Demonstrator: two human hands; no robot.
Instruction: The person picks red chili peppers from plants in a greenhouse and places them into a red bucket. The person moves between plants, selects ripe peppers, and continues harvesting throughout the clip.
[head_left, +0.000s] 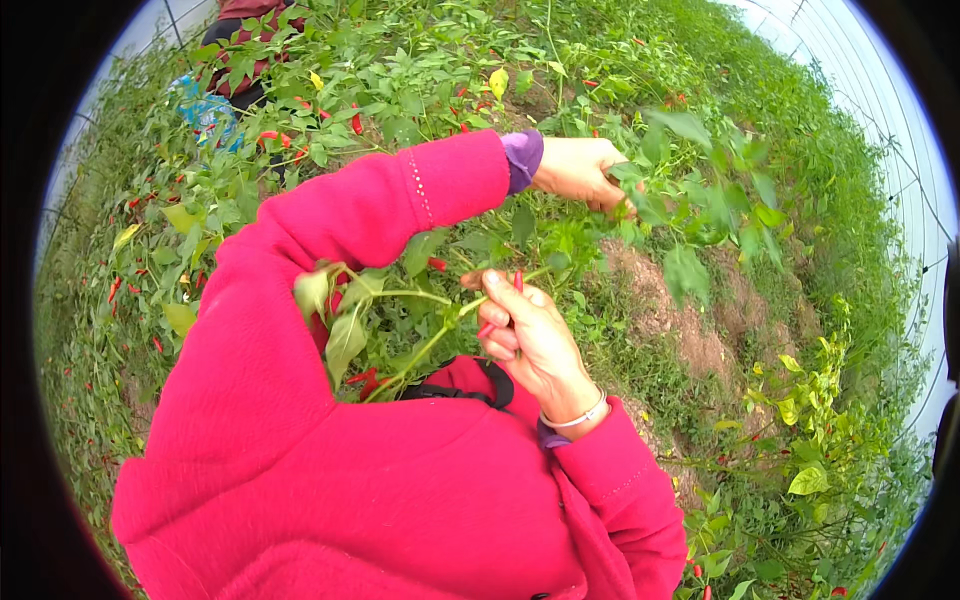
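Note:
My left hand (589, 174), below a purple cuff and pink sleeve, reaches across the top, its fingers curled in among the leaves of a chili pepper plant (686, 274); leaves hide part of the fingertips. Nearer my body, my right hand (525, 322), with a pale bracelet at the wrist, is closed around red chili peppers (518, 281), whose ends stick out between thumb and fingers. A green forked stem (427, 349) with drooping leaves passes at its thumb. More red chili peppers (367, 382) lie low beside my coat, near a black strap (491, 386).
Chili plants with red fruit (356, 120) crowd the left and top. Another person (251, 52) stands among them at upper left, beside a blue patterned bag or cloth (202, 112). Bare soil (675, 322) and low weeds lie to the right. Yellowing plants (810, 480) grow at lower right.

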